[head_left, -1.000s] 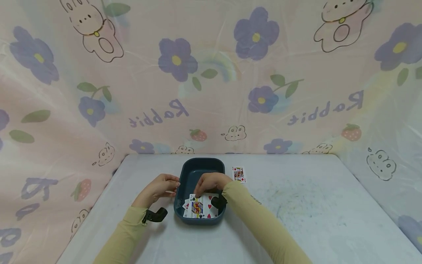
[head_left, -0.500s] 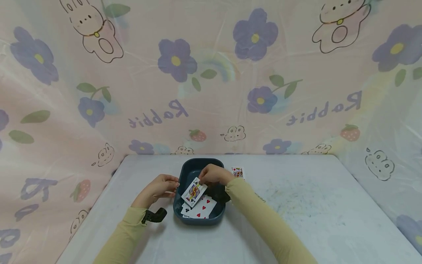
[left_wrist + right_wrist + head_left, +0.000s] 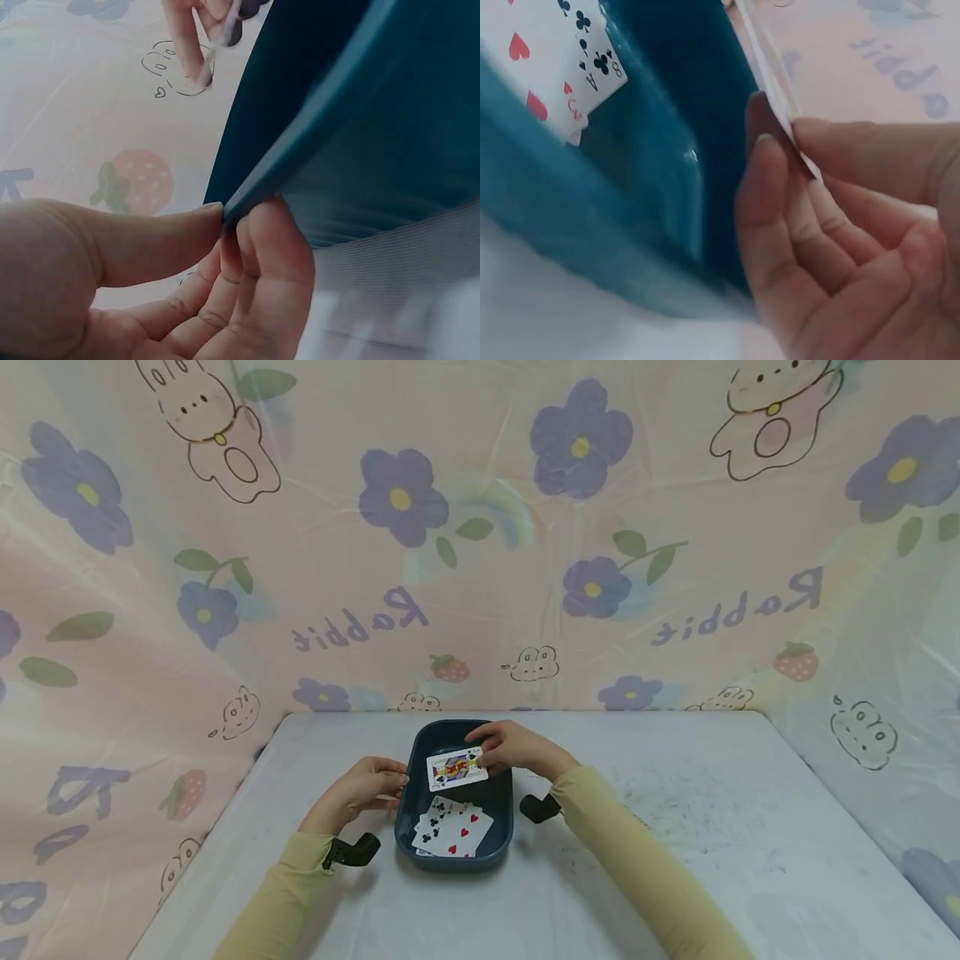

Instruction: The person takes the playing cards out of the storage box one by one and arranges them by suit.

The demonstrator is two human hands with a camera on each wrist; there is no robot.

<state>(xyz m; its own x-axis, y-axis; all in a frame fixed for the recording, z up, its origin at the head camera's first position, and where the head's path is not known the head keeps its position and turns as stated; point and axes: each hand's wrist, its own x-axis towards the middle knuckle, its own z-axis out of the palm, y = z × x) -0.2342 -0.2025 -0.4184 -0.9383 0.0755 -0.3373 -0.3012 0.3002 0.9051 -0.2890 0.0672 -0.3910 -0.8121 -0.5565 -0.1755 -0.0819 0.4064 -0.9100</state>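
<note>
**Pale pink printed fabric sheet [image 3: 480,577] hung behind a smudged white tabletop [image 3: 750,827]**

We saw the sheet rise at the back and along both sides, patterned with large purple flowers [image 3: 581,439] and outlined cartoon rabbits [image 3: 225,431]. The tabletop spread out in front of it, marked with dark smudges [image 3: 690,802] toward the right.

Two arms in pale yellow long sleeves [image 3: 630,860] reached in from the near side. Between them stood a dark blue-green, rounded rectangular tub [image 3: 453,863], its long sides running away from us.

The left hand [image 3: 367,785] pinched the tub's left rim between thumb and fingers. The right hand [image 3: 517,750] was at the far right part of the tub, thumb and fingertips narrowed on the edge of a card. We noted black curved wrist devices [image 3: 356,850] on both arms.

At the near end of the tub lay overlapping white playing cards [image 3: 453,831] with red hearts and black clubs; we could read an 8, an A and a 3 at their corners.

The pinched card, a white court card [image 3: 453,768] with a yellow, blue and red figure, was held tilted over the tub's far half, apart from the others.
</note>
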